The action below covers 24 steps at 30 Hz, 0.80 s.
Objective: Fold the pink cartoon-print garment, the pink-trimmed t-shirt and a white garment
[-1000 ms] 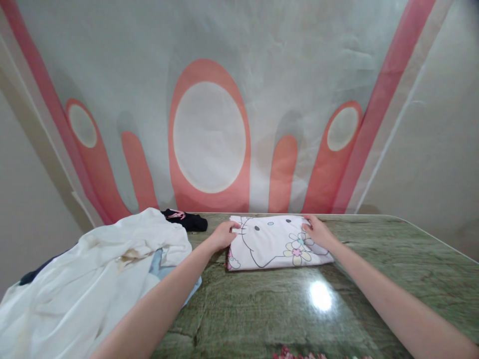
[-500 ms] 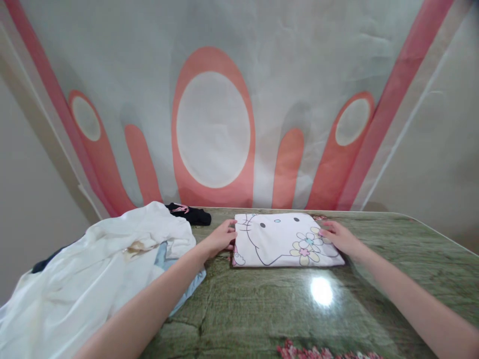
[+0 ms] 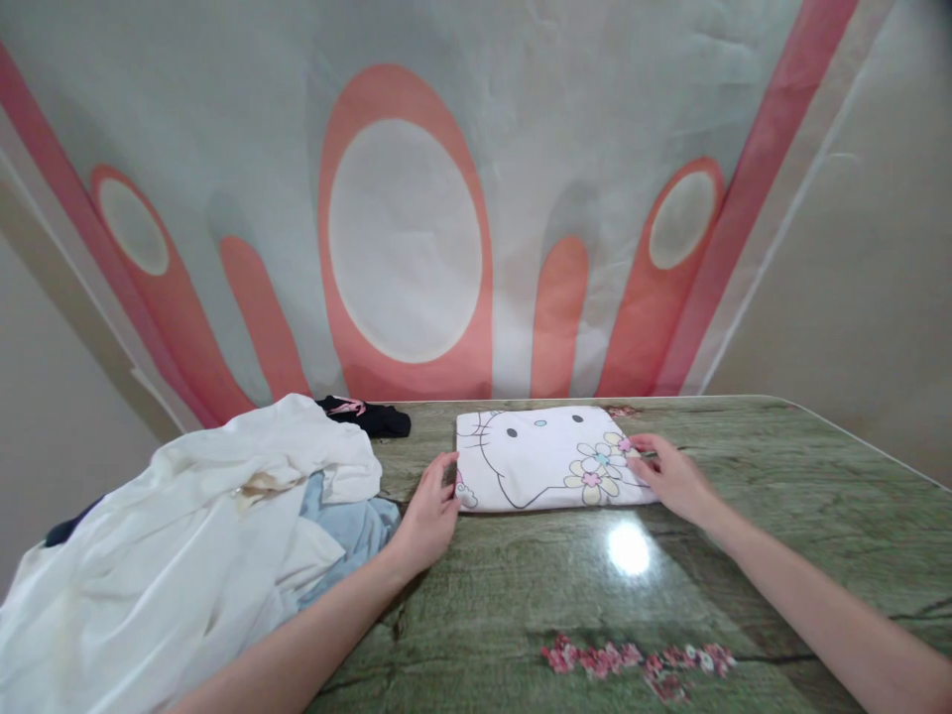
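Observation:
A folded white cloth [image 3: 542, 456] printed with a cartoon cat face and flowers lies flat on the green marble-patterned table [image 3: 780, 496], near the far edge. My left hand [image 3: 429, 511] rests at the cloth's near left corner, its fingers together and touching the edge. At the right edge, by the flower print, my right hand [image 3: 669, 474] lies with its fingers stretched onto the cloth. Neither hand lifts the cloth.
A heap of white garments [image 3: 185, 535] with a pale blue piece [image 3: 349, 521] fills the table's left side. A small black garment [image 3: 368, 416] lies behind it. A wall hanging with red and white ovals [image 3: 406, 238] rises behind the table. Pink flower marks [image 3: 632, 659] show near the front.
My left hand slid from the cloth's far left edge back to its near left corner. My right hand drew from the top right down to the right edge. The camera view tilted slightly.

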Motion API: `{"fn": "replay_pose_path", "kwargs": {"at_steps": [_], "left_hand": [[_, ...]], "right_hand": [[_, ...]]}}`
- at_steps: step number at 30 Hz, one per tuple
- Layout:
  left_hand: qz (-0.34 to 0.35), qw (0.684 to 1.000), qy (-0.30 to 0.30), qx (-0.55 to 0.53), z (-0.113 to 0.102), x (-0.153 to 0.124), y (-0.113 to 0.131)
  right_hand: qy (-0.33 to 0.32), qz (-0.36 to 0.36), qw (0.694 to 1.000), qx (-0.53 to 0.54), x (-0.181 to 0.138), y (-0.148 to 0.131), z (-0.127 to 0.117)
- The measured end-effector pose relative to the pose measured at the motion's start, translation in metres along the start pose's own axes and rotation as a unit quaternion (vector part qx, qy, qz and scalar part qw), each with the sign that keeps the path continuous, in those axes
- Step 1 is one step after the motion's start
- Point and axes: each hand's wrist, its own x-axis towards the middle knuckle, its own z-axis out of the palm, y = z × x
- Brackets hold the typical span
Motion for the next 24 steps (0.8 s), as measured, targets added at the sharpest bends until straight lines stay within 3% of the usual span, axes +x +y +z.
{"fn": "replay_pose_path", "kwargs": {"at_steps": [5,9,13,15,17,20,24], "left_hand": [[0.028,0.999,-0.013,0.030,-0.008,0.003,0.000],[0.044,0.987,-0.012,0.151,-0.011,-0.004,0.010],[0.123,0.926,-0.005,0.356,-0.008,-0.010,0.037],[0.155,0.886,-0.041,0.435,0.003,-0.012,0.052],[0.181,0.851,-0.119,0.479,0.021,-0.012,0.062],[0.221,0.808,-0.222,0.498,0.054,-0.009,0.065],[0.214,0.795,-0.261,0.504,0.080,-0.008,0.056]], "right_hand": [[0.035,-0.013,0.999,-0.033,-0.005,-0.003,-0.001],[0.034,-0.034,0.996,-0.072,-0.008,0.000,-0.003],[0.064,-0.058,0.986,-0.146,-0.012,-0.008,-0.008],[0.070,-0.100,0.977,-0.177,-0.016,-0.021,-0.010],[0.038,-0.184,0.966,-0.176,-0.023,-0.039,-0.010],[-0.073,-0.300,0.937,-0.161,-0.040,-0.066,-0.004],[-0.201,-0.318,0.907,-0.188,-0.066,-0.083,0.004]]}}
